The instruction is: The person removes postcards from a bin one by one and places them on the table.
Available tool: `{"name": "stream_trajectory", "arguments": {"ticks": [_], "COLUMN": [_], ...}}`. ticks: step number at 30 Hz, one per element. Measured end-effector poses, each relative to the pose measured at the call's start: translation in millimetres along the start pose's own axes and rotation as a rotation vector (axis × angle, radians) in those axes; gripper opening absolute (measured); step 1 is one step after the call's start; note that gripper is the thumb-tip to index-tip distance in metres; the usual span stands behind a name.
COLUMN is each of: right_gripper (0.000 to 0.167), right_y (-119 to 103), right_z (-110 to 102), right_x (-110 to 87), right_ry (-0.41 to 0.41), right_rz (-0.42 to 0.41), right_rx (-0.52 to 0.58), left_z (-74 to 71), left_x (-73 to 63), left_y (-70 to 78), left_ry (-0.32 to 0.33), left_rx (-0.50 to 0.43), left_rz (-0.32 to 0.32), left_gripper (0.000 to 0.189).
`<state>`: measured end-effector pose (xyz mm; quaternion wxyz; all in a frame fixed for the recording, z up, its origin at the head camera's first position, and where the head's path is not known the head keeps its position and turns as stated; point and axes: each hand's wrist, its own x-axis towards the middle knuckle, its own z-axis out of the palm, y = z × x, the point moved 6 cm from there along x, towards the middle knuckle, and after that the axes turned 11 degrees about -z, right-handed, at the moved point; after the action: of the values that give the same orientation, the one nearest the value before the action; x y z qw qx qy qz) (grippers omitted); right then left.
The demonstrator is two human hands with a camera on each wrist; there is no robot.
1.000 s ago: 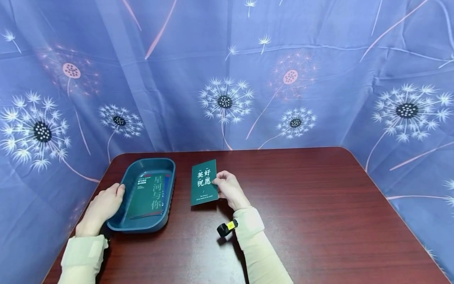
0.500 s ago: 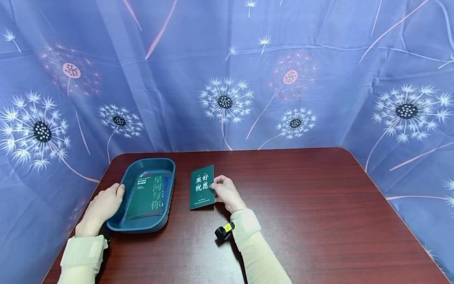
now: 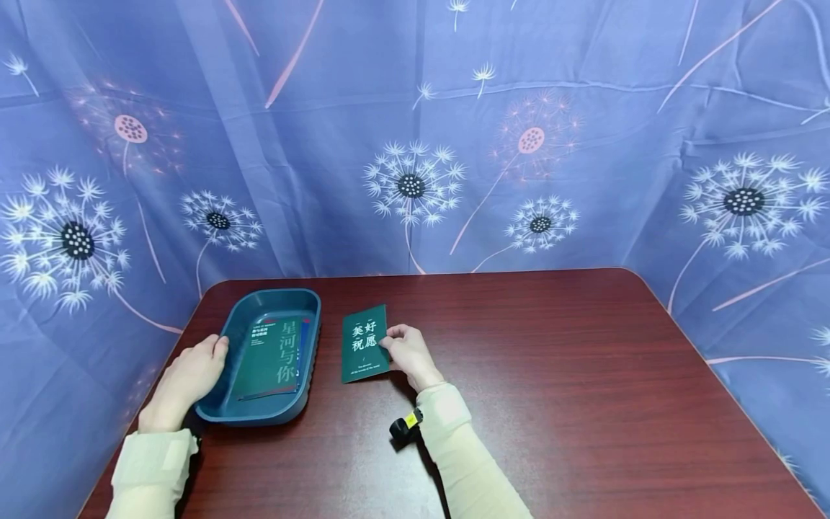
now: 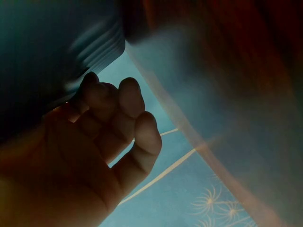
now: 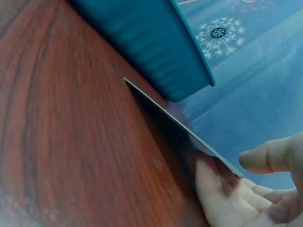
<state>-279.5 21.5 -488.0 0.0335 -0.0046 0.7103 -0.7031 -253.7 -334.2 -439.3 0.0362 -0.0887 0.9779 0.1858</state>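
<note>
A dark green card (image 3: 364,344) with white Chinese characters is pinched at its right edge by my right hand (image 3: 411,355). Its thumb lies on the upper side and the fingers sit underneath, as the right wrist view shows. The card (image 5: 182,126) slants over the table, its far edge low near the wood. My left hand (image 3: 189,375) grips the left side of a blue-green plastic tray (image 3: 314,360); the left wrist view is dark, with curled fingers (image 4: 147,132) by the outer wall. Inside the tray lies another green card (image 3: 269,357) over a blue one and further edges.
A reddish-brown wooden table (image 3: 583,375) extends far to the right of both hands. Blue curtains (image 3: 415,108) with dandelion prints surround its back and sides. A small black camera (image 3: 405,427) with a yellow label hangs at my right wrist.
My right hand has lowered the green card and shifted it slightly left, toward the tray. The card now lies somewhat flatter. My left hand and the tray have stayed in place.
</note>
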Motion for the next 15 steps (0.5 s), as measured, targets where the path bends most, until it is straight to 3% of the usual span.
{"name": "stream_trajectory", "arguments": {"ticks": [7,12,15], "right_gripper": [0.028,0.034,0.033], "right_y": [-11.5,-19.8,-23.9], "right_z": [-6.1,-9.1,-9.1], "right_x": [-0.8,-2.0,-3.2], "right_ry": [0.027,-0.015,-0.051], "right_rz": [-0.119,-0.165,-0.173], "right_rx": [-0.304,-0.527,-0.593], "left_z": [0.3,0.8,1.3], "left_x": [0.3,0.7,0.7], "left_y": [-0.6,-1.2,-1.7], "left_ry": [-0.012,-0.015,-0.014], "left_rx": [-0.002,-0.001,0.002], "left_rz": [-0.007,-0.007,-0.007], "left_gripper": [0.050,0.050,0.051]}}
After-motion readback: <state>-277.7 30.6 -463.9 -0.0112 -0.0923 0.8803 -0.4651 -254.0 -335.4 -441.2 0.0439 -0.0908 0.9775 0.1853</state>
